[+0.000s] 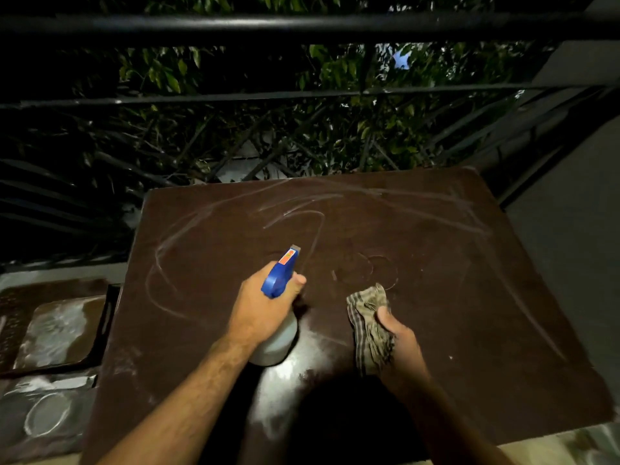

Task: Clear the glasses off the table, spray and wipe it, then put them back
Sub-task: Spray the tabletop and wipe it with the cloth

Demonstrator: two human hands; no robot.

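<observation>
A dark brown square table (pixel 436 313) fills the middle of the view, marked with pale streaks and ring stains. Above its near centre my left hand (pixel 258 313) grips a spray bottle (pixel 280 280) with a blue trigger head and a white body, its nozzle pointing away from me over the tabletop. Just to the right, my right hand (pixel 399 344) holds a crumpled checked cloth (pixel 369 327) close to the table surface. No glasses are in view.
A brown chair seat (pixel 57 327) stands at the left beside the table. Black metal railing bars (pixel 302 26) run across the far side, with dark foliage beyond. A grey wall (pixel 577 196) rises at the right.
</observation>
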